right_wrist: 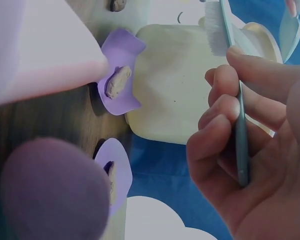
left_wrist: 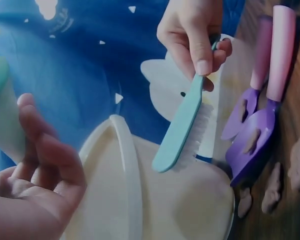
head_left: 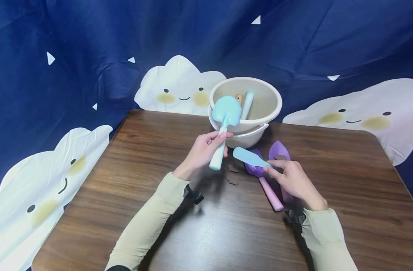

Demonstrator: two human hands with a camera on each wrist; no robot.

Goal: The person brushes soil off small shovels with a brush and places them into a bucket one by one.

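My left hand [head_left: 206, 148] grips the pale handle of a light blue toy shovel [head_left: 227, 107], its round blade raised in front of a cream bucket [head_left: 277, 113]. Between thumb and fingers, my right hand [head_left: 296, 180] holds a light blue brush [head_left: 250, 157]. White bristles [right_wrist: 216, 30] show along one side of the brush in the right wrist view. Beneath the brush lies a purple trowel with a pink handle [head_left: 271, 194], partly covered. Beside it is a second purple trowel [head_left: 278, 148], its handle partly behind my right hand. Brown lumps [right_wrist: 118, 82] lie on both purple blades.
Inside the bucket stand a light blue handle [head_left: 248, 105] and a wooden handle end [head_left: 239, 98]. Loose brown pieces [head_left: 232, 168] lie on the wooden table [head_left: 125, 158] in front of the bucket. A dark blue curtain [head_left: 91, 34] with smiling clouds hangs behind.
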